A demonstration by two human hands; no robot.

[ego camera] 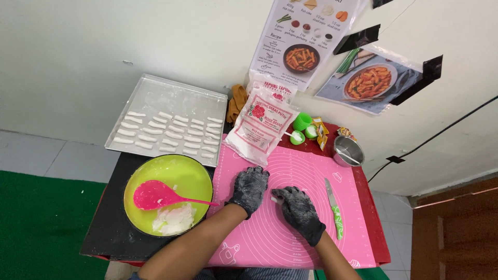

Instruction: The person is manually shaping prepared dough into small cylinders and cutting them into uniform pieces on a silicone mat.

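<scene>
Both hands wear black gloves dusted with white flour. My left hand (pixel 249 189) lies palm down on the pink silicone mat (pixel 306 171), fingers together, holding nothing. Just to its right, my right hand (pixel 296 207) pinches a small white piece of dough (pixel 273 199) against the mat. A green bowl (pixel 181 173) to the left holds a lump of white dough (pixel 174 219) and a pink spoon (pixel 155 195). A metal tray (pixel 155 98) behind the bowl carries several rows of short white dough sticks (pixel 171 134).
Two white flour bags (pixel 262 127) lean at the mat's far edge. Green measuring cups (pixel 302 128) and a small steel bowl (pixel 347 151) stand at the back right. A green-handled knife (pixel 333 205) lies on the mat's right side. Recipe sheets (pixel 306 36) are taped to the wall.
</scene>
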